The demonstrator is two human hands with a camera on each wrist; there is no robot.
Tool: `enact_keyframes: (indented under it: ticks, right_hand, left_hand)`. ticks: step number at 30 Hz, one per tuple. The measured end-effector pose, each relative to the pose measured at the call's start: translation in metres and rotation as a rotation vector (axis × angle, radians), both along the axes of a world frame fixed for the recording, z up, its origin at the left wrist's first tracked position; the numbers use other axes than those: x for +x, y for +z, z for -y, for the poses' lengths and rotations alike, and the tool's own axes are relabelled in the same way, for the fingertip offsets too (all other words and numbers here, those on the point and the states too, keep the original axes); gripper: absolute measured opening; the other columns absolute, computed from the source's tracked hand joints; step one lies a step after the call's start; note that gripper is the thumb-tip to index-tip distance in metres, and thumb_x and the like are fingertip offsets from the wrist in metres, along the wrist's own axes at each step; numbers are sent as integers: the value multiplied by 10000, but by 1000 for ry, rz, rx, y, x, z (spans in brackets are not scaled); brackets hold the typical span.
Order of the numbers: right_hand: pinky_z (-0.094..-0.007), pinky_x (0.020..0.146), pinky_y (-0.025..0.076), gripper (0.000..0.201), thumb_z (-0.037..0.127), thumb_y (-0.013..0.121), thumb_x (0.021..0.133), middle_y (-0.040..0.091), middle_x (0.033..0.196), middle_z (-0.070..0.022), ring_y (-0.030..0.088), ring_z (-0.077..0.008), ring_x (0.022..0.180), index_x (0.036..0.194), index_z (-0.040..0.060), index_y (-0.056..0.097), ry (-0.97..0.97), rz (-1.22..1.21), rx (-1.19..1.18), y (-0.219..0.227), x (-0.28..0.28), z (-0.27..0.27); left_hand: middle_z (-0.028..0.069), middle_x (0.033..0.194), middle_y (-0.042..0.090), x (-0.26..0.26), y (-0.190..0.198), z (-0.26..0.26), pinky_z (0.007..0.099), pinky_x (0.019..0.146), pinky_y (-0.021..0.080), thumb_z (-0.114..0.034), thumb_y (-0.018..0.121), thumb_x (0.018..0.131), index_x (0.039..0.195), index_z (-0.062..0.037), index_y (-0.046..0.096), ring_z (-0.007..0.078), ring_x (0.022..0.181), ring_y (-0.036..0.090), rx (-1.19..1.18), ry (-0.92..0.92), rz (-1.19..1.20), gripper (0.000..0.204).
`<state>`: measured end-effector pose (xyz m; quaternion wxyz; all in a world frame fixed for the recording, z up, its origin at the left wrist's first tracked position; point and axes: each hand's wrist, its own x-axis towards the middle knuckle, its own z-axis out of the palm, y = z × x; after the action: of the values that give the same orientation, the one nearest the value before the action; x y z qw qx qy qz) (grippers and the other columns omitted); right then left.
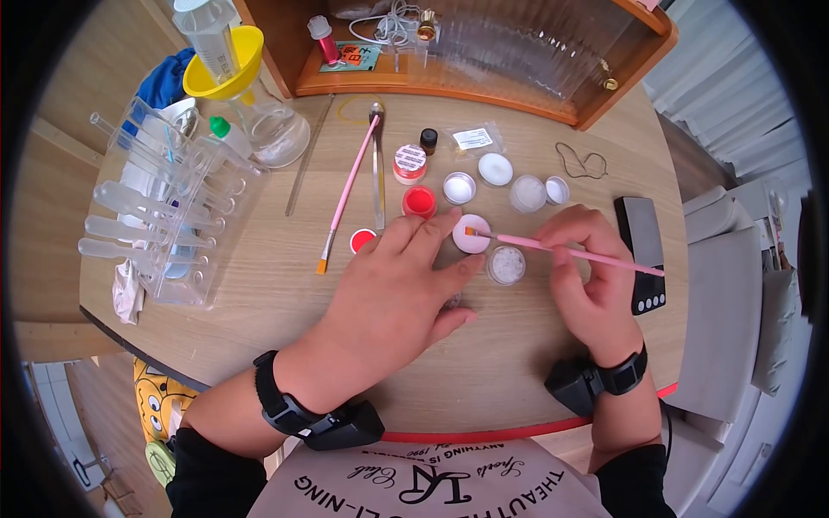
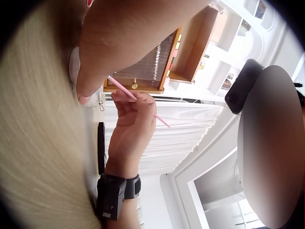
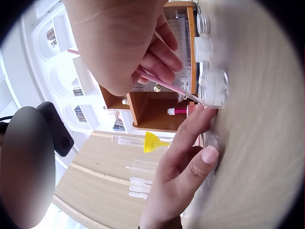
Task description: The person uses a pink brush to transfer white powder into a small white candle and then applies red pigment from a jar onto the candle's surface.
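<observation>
My right hand [image 1: 596,281] pinches the pink handle of a paintbrush [image 1: 561,249] between thumb and fingers. Its orange bristles overlap the pale pink surface of a small round pot [image 1: 472,245]. The left hand [image 1: 376,298] spreads low over the table, index and middle fingertips at this pot's edges. A clear jar [image 3: 213,142] shows between the left thumb and index finger in the right wrist view; the hand hides part of it. Close to the brush stands a clear jar of white flakes [image 1: 507,265]. An open red pot [image 1: 420,202] and a red-filled lid [image 1: 363,241] lie beside the left hand.
Several small pots and lids, including a white one [image 1: 496,169], stand farther back. Another paintbrush [image 1: 345,198] and a metal spatula [image 1: 378,173] lie left. A clear rack [image 1: 186,268] with pipettes stands at far left, a black scale [image 1: 639,250] at right, a glass-door cabinet [image 1: 466,86] behind.
</observation>
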<state>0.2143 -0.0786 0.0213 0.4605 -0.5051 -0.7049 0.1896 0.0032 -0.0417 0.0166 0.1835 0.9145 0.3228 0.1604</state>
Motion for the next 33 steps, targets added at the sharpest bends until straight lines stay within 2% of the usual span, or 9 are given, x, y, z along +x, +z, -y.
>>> enact_keyframes:
  ticks: [3,6,11,14,21,26,33]
  right_hand:
    - [-301,653,426,131,-35,544,706,577,787,-82,545,-225,702,816,31,565,-2,35,-32,2,2,1]
    - [-314,639,437,171,-41,557,669,580,794,-90,554,-244,689,820,36,566,54,-2,47,6,0,2]
    - [-345,607,461,270,-26,593,557,582,808,-74,564,-267,677,810,66,575,150,373,205,17,-6,1]
    - [-338,609,463,268,-3,613,533,579,808,-57,565,-244,681,786,77,581,141,464,226,20,-9,3]
    - [-324,621,464,255,28,634,517,567,789,-39,563,-227,685,759,86,582,144,529,257,18,-11,3]
    - [-317,616,462,243,23,639,522,563,798,-34,558,-227,676,747,90,576,218,494,182,21,-8,7]
    - [-315,606,455,268,-10,629,516,555,787,-45,554,-233,665,758,87,571,153,487,193,18,-7,1]
  left_hand:
    - [113,1316,438,0,-1,0,385,901,424,-274,735,674,1135,-146,612,306,1082,453,-1,-4,8,493]
    - [118,1315,436,-1,-1,-1,384,898,425,-270,734,677,1138,-146,610,309,1083,452,4,-10,17,493]
    - [117,1307,436,-1,-2,0,384,893,426,-277,730,685,1135,-152,608,311,1086,449,14,-4,21,482]
    - [114,1299,437,-1,-2,0,384,886,429,-286,726,692,1123,-159,612,309,1084,448,24,0,20,464]
    - [113,1298,434,-1,-3,0,387,878,434,-294,722,698,1091,-155,620,311,1088,447,44,-3,22,430]
    - [114,1300,432,-2,-3,-1,388,887,430,-292,721,699,1072,-150,624,317,1092,445,28,-6,20,410]
    - [110,1313,433,0,-3,0,386,890,429,-297,721,695,1103,-165,621,303,1093,447,41,-2,19,441]
